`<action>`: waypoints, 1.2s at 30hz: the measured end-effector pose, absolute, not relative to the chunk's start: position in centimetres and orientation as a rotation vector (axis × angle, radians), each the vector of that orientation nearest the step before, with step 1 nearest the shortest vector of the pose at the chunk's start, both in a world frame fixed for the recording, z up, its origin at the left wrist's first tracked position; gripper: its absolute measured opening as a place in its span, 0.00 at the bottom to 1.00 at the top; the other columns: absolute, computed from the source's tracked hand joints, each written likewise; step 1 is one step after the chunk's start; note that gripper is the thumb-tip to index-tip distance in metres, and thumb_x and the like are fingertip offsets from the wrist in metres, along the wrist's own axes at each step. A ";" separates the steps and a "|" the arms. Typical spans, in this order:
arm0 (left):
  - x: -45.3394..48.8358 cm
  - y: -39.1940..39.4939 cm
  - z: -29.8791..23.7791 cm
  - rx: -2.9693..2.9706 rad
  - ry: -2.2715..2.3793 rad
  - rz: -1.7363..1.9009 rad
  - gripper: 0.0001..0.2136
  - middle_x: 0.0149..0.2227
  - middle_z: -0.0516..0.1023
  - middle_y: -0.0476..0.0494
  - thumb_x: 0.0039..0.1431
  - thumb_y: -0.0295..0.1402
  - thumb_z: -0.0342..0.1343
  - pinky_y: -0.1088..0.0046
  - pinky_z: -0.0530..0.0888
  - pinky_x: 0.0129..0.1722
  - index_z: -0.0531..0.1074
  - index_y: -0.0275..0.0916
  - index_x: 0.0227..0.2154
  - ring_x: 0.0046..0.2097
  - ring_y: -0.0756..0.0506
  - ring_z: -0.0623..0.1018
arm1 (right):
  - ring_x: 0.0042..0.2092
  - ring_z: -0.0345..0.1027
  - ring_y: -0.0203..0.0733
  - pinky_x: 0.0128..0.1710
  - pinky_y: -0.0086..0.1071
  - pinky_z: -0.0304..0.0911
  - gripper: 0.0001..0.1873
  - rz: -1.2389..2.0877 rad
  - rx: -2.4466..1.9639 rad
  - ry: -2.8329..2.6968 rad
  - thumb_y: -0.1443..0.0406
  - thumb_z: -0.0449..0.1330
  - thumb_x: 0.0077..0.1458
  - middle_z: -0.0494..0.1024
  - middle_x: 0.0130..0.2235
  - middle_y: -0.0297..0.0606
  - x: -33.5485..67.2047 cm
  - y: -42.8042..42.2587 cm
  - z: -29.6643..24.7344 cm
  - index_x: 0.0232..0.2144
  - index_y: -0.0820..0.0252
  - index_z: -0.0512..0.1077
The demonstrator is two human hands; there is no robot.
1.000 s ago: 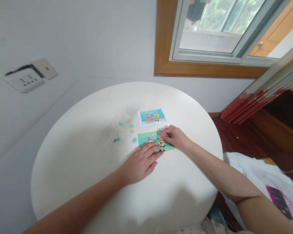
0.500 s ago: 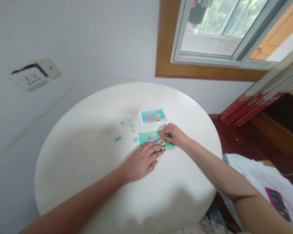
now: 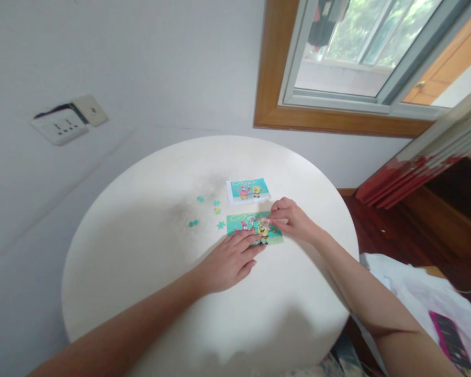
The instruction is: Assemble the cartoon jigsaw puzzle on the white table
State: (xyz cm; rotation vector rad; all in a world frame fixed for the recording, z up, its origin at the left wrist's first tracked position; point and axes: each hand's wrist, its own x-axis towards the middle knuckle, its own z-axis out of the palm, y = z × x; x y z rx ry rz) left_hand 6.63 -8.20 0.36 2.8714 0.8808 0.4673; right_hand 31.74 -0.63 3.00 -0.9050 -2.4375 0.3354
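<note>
A teal cartoon jigsaw puzzle point(image 3: 241, 221), largely assembled, lies on the white round table point(image 3: 141, 283). My left hand point(image 3: 230, 259) rests flat with fingers stretched over the puzzle's lower edge, covering part of it. At the upper right of the puzzle is my right hand point(image 3: 292, 219), its thumb and fingers closed together at the surface. A pale spot shows by those fingertips; whether it is a piece or a gap I cannot tell. Several loose pieces lie to the left, among them a teal piece point(image 3: 221, 225), a yellow one point(image 3: 217, 211) and a darker green one point(image 3: 193, 223).
Behind the puzzle lies a reference picture card point(image 3: 249, 190) with a white border. A wall socket point(image 3: 63, 125) is at the left, and a wood-framed window point(image 3: 337, 119) is at the back right. A pink-edged phone point(image 3: 451, 340) lies on a white cloth beside the table.
My right hand has shifted slightly right across the puzzle, uncovering more of the yellow figure. My left hand stays on the lower edge. The whole view has moved a little.
</note>
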 end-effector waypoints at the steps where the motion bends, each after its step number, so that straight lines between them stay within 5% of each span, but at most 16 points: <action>1: 6.6 -8.2 0.4 2.868 0.884 0.461 0.20 0.61 0.67 0.42 0.66 0.35 0.48 0.54 0.62 0.61 0.64 0.44 0.60 0.63 0.38 0.63 | 0.38 0.64 0.41 0.42 0.36 0.56 0.11 0.348 -0.905 -2.475 0.60 0.59 0.60 0.75 0.35 0.40 31.7 -0.7 2.9 0.33 0.56 0.80; 19: 6.7 -8.3 0.5 2.862 0.900 0.440 0.20 0.61 0.66 0.42 0.67 0.35 0.48 0.54 0.61 0.62 0.63 0.45 0.60 0.63 0.38 0.62 | 0.42 0.61 0.44 0.42 0.37 0.52 0.13 0.201 -1.105 -2.535 0.59 0.57 0.62 0.74 0.39 0.41 30.9 -1.2 2.6 0.37 0.54 0.80; 30: 6.6 -8.8 1.1 2.840 0.937 0.524 0.18 0.60 0.66 0.42 0.67 0.38 0.49 0.56 0.60 0.61 0.65 0.44 0.58 0.63 0.39 0.61 | 0.39 0.65 0.43 0.42 0.38 0.59 0.13 0.269 -1.062 -2.341 0.61 0.55 0.63 0.76 0.35 0.42 30.5 -0.4 2.0 0.35 0.58 0.79; 36: 4.8 -7.5 2.9 2.764 0.981 0.860 0.10 0.45 0.76 0.44 0.67 0.34 0.47 0.61 0.65 0.54 0.73 0.42 0.43 0.50 0.43 0.70 | 0.40 0.70 0.42 0.47 0.37 0.62 0.11 0.414 -0.888 -2.544 0.68 0.59 0.57 0.80 0.36 0.39 26.5 1.9 3.5 0.42 0.59 0.77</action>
